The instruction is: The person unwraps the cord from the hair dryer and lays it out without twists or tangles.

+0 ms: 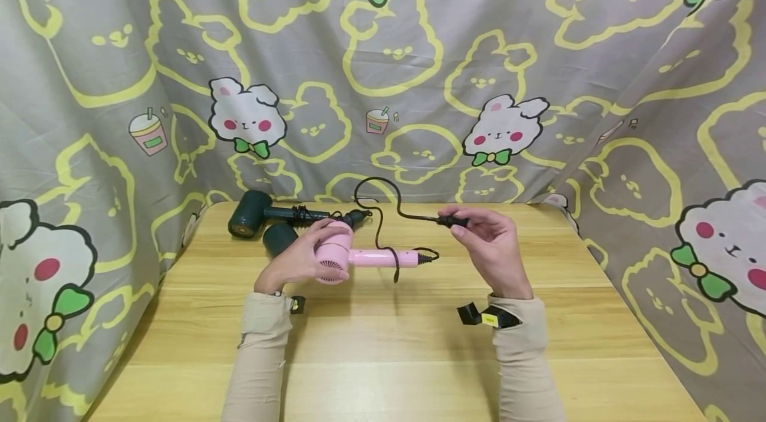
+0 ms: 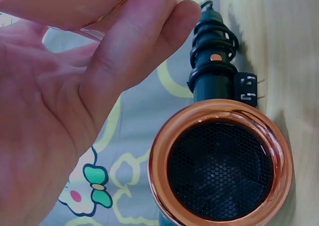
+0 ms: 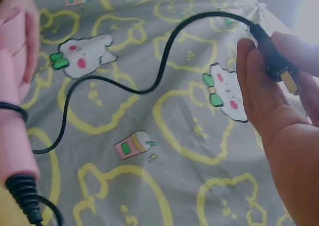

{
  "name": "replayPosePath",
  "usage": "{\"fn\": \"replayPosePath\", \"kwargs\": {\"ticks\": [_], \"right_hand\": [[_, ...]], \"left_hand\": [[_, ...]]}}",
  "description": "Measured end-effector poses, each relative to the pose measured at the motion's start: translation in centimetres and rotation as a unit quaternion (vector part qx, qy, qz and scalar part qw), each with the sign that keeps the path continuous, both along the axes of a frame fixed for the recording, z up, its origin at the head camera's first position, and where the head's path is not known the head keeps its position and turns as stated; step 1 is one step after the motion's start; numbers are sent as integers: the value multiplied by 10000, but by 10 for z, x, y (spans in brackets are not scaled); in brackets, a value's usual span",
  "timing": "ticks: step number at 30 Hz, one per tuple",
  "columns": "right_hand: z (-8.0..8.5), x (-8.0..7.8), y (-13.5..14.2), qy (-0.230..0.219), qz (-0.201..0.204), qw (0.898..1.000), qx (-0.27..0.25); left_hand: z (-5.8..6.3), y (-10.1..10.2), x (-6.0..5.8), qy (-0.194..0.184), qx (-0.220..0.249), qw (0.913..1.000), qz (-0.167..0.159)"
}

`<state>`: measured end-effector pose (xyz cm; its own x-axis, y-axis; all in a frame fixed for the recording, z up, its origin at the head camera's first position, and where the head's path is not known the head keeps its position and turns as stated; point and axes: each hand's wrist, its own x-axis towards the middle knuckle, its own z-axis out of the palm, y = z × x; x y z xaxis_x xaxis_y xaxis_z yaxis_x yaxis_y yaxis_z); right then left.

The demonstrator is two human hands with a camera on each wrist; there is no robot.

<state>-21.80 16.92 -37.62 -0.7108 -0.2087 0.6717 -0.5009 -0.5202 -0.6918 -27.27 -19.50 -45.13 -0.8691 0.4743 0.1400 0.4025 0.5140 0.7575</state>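
Observation:
My left hand grips the head of a pink hair dryer, whose handle points right over the table. In the right wrist view the pink handle shows at the left edge, with a loop of black cord around it. My right hand pinches the black plug between thumb and fingers; its metal prongs face the palm side. Between the hands the black cord runs in loose bends. Behind the left hand lies a dark green hair dryer, its cord wound about the handle.
A second dark green dryer head shows beside the left hand. The left wrist view shows a dryer with a copper rim and cord coils. A patterned curtain encloses the wooden table at the back and sides.

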Motion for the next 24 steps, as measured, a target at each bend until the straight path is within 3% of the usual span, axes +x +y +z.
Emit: {"fn": "replayPosePath", "kwargs": {"ticks": [7,16,24], "right_hand": [[8,9,10,369,675,9958,-491],[7,5,18,951,1447,9811,-863],[2,2,26,951,1839,9719,-1123]], "left_hand": [[-5,-6,-2,15,-87,9997,247],[-11,-13,-6,188,-76,9994,275],[-11,-17,-5,127,-126,9990,414]]}}
